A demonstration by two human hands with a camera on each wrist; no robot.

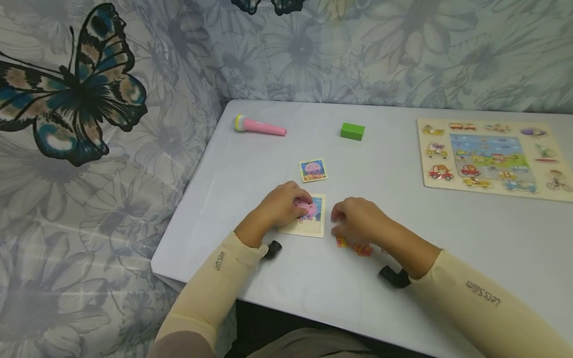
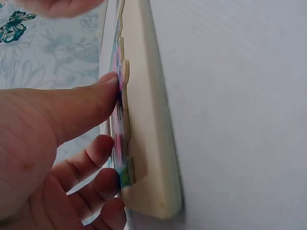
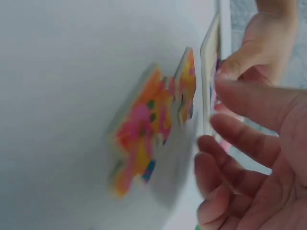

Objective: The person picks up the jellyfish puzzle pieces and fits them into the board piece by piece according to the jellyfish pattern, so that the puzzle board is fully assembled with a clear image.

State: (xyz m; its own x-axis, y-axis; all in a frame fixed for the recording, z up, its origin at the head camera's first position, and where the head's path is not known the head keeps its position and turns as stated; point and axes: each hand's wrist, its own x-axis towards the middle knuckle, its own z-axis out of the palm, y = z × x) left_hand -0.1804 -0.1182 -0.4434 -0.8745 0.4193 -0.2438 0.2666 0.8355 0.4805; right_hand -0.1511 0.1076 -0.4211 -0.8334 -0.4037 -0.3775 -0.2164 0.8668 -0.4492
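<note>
A small wooden jigsaw board (image 1: 315,231) lies on the table, with pink-and-blue puzzle pieces (image 1: 319,205) set in its upper part; the lower strip is bare wood. My left hand (image 1: 281,205) rests on these pieces, and in the left wrist view the thumb (image 2: 103,96) and fingertips touch their face. To the right of the board, my right hand (image 1: 361,219) hovers with loosely bent fingers, nothing visible between them. Close by lie loose orange-and-pink puzzle pieces (image 3: 144,129), partly hidden by that hand in the head view. A small square picture card (image 1: 313,170) with a pink jellyfish sits beyond the board.
A pink toy microphone (image 1: 261,127) and a green block (image 1: 352,132) are towards the back of the white table (image 1: 215,199). On the right lies a large vehicle puzzle board (image 1: 488,185). Flower-patterned cloth hangs behind and at the left.
</note>
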